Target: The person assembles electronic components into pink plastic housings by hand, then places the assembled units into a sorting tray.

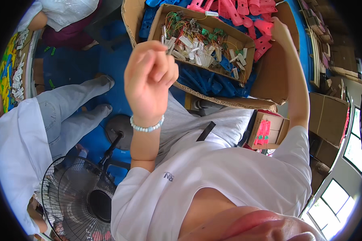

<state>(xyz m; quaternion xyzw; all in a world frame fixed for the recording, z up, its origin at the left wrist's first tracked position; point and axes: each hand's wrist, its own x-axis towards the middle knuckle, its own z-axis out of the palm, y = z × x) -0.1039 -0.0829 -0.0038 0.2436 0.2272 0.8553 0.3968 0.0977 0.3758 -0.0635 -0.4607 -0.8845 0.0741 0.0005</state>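
Note:
My left hand (pixel 149 80), with a beaded bracelet (pixel 147 124) at the wrist, is raised in front of the boxes. Its fingers are curled in a pinch, with a thin greyish thing at the tips that I cannot make out. At the far right, my right hand (pixel 281 34) reaches into a large cardboard box (pixel 275 82) and has its fingers on a pink plastic part (pixel 264 26). More pink parts (pixel 230 10) are heaped beside it. A smaller carton (pixel 159 22) inside the large box holds white pieces (pixel 195 50) with thin wires and green boards.
Blue plastic parts (pixel 217 84) lie under the smaller carton. A standing fan (pixel 80 197) is at the lower left, near a person in a white top (pixel 18 132). A small box with pink parts (pixel 262 130) sits by my right arm. Cardboard cartons (pixel 328 118) stack at right.

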